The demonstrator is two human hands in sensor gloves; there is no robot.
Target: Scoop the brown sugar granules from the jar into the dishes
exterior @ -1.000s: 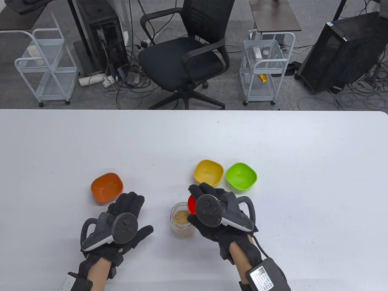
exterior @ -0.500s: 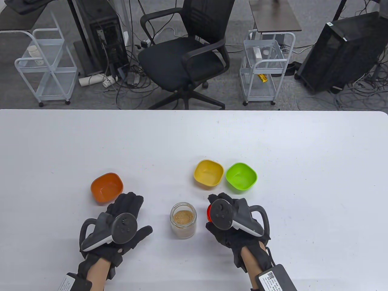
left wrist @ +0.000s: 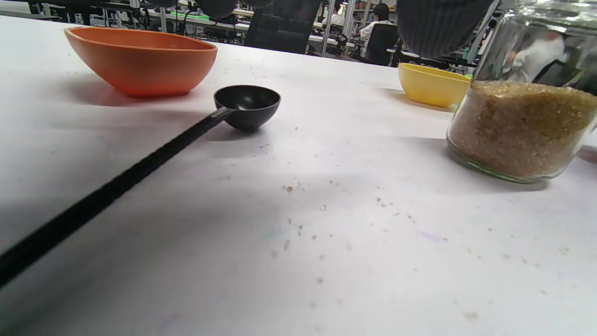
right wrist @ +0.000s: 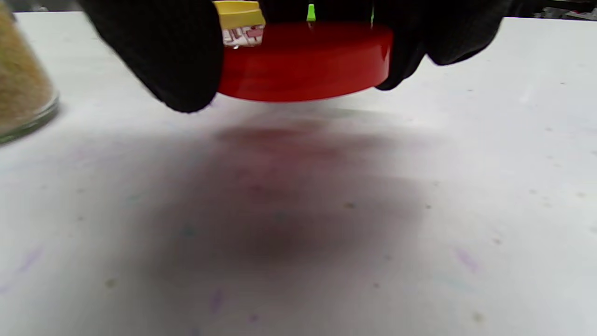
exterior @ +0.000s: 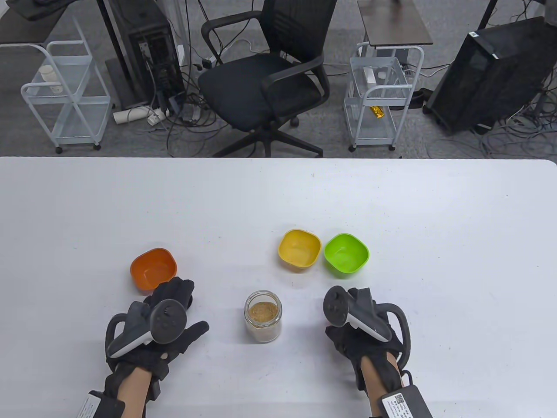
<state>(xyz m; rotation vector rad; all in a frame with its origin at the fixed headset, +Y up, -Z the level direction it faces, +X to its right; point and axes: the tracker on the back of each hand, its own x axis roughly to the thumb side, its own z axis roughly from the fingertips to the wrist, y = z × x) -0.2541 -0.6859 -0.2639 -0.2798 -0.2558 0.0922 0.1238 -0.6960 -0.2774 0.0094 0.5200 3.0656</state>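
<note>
The open glass jar of brown sugar stands near the table's near edge, between the two hands. The right hand, just right of it, hides its load from above; only the right wrist view shows the fingers gripping a red lid just above the tabletop. The left hand lies with fingers spread (holding nothing), beside the orange dish. A black spoon, visible only in the left wrist view, lies near that dish. The yellow dish and green dish sit farther back.
</note>
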